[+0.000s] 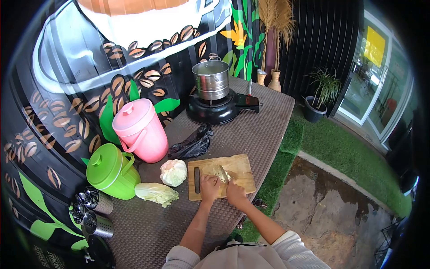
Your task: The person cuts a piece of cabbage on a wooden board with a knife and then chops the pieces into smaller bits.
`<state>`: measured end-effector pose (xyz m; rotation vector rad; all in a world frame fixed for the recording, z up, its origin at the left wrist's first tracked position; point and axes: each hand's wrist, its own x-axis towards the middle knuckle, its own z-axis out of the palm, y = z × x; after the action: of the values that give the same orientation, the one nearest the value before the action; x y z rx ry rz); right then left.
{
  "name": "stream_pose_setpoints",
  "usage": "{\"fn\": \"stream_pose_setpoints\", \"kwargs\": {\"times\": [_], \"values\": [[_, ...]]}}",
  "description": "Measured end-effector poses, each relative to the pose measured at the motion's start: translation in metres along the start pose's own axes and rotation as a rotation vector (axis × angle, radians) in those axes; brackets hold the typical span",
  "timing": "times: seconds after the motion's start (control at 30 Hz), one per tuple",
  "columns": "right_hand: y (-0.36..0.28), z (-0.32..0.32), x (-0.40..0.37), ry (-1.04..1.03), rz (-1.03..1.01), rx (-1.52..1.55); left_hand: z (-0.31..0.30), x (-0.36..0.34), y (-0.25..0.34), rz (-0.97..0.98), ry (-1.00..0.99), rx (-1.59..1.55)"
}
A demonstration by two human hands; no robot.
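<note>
A wooden cutting board with a dark-edged handle slot lies near the table's front edge. On it, my right hand grips a knife, its blade pointing away from me over finely chopped pale pieces. My left hand rests on the board just left of the blade, fingers bent and close together; whatever is under them is hidden. Left of the board sit a round pale cabbage and an elongated napa cabbage.
Behind the board lies a black plastic bag. A steel pot stands on a black portable stove. Pink and green lidded jugs line the wall side. Metal cutlery holders stand at left. The table edge runs along the right.
</note>
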<state>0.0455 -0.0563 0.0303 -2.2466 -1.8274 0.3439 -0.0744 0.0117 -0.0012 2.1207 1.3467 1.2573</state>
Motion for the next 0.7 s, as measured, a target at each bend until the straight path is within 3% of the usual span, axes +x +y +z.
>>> {"fn": "stream_pose_setpoints", "kwargs": {"times": [0.2, 0.3, 0.6, 0.7], "values": [[-0.009, -0.032, -0.004, -0.132, -0.082, -0.080, 0.000, 0.002, 0.002, 0.000, 0.008, 0.036], [-0.010, -0.005, -0.015, 0.055, -0.049, -0.023, 0.003, 0.003, -0.001, 0.019, -0.010, 0.062], [-0.006, 0.012, -0.021, -0.018, -0.003, -0.054, 0.001, 0.008, -0.007, 0.072, -0.064, 0.018], [-0.008, 0.022, -0.025, 0.079, -0.045, -0.122, 0.002, 0.009, -0.008, 0.095, -0.052, 0.002]]}}
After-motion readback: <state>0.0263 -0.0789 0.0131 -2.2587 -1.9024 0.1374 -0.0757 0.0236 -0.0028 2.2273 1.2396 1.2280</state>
